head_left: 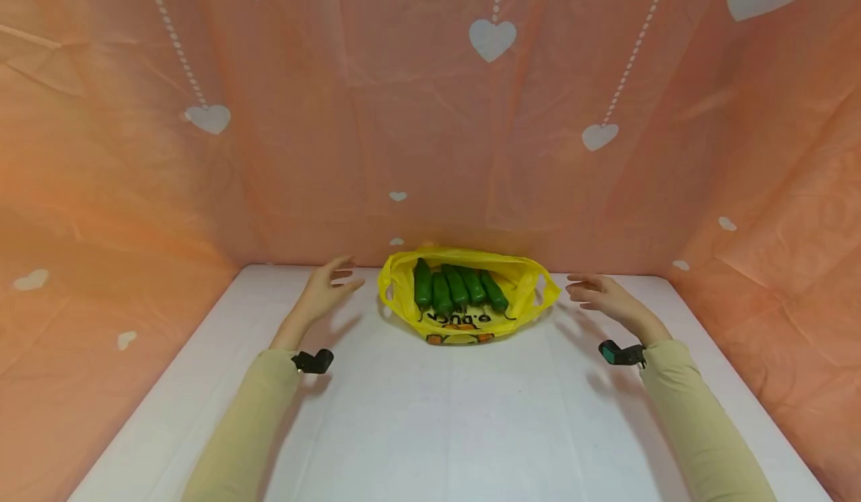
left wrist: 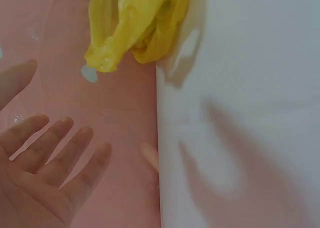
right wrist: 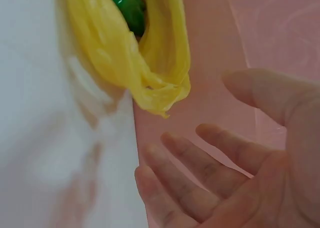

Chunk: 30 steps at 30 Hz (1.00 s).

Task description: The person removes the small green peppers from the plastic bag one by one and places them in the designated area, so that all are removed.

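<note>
A yellow plastic bag (head_left: 403, 304) with black lettering lies at the far edge of the table, its mouth spread wide. Several green peppers (head_left: 458, 287) sit side by side inside it. To the left of the bag, my left hand (head_left: 321, 293) is held in the air, fingers apart and touching nothing. My right hand (head_left: 608, 298) hovers on the other side, close to the bag's right handle (head_left: 548, 293), with a gap between. In the right wrist view part of a green pepper (right wrist: 129, 7) shows through the bag's mouth; the left wrist view catches only the bag's left handle end (left wrist: 115, 42).
A white cloth covers the table (head_left: 444, 412). Behind and at both sides hangs a pink-orange curtain (head_left: 430, 128) printed with white hearts. Dark wrist cameras (head_left: 315, 361) are strapped at both sleeves.
</note>
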Tool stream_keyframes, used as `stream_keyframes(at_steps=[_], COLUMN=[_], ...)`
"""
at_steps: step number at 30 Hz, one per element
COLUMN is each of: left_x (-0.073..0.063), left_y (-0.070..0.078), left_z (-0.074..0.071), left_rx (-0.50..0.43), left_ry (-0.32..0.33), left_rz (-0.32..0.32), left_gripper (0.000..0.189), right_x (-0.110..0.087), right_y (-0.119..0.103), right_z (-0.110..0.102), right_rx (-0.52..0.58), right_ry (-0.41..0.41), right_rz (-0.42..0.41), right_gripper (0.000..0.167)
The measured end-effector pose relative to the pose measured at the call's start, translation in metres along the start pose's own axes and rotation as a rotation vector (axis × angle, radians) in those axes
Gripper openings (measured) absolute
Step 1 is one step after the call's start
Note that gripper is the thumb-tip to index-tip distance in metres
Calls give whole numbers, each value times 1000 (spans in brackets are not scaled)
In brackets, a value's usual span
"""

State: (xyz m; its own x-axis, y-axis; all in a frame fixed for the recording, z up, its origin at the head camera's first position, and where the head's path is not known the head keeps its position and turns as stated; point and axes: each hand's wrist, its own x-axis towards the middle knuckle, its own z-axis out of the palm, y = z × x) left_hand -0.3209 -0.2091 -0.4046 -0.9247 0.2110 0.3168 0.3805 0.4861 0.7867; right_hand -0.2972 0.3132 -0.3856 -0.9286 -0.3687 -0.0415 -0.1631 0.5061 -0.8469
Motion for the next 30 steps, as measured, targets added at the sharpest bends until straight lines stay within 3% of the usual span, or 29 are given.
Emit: stream_keyframes(at_steps=[8, 14, 19, 21, 22, 26, 28, 30], left_x=[3, 8, 6, 9, 8, 15, 15, 22], left_y=[9, 13, 7, -15, -18, -41, -36, -54], left_z=[-4, -5, -4, -4, -3, 2, 6, 12], left_rx=[-182, -345, -454, -542, -557, -559, -512, -484], left_ry=[-42, -100, -123, -139, -141, -160, -152, -152], left_rz=[-57, -171, -279, -256, -263, -250, -294, -304], left_gripper=[52, 58, 70, 68, 67, 67, 73, 74], right_x=[1, 7, 15, 18, 20, 25, 28, 30], right_y=[-7, -13, -20, -23, -24, -28, -29, -30], right_z=[-3, -2, 2, 5, 7, 13, 16, 19], right_rx=[118, 164, 210, 219, 225, 235, 237, 244], right_ry=[-20, -43, -61, -64, -64, -70, -72, -78], right_rz=[-15, -29, -50, -52, -49, -41, -30, -21], right_gripper=[57, 53, 51, 51, 51, 50, 50, 50])
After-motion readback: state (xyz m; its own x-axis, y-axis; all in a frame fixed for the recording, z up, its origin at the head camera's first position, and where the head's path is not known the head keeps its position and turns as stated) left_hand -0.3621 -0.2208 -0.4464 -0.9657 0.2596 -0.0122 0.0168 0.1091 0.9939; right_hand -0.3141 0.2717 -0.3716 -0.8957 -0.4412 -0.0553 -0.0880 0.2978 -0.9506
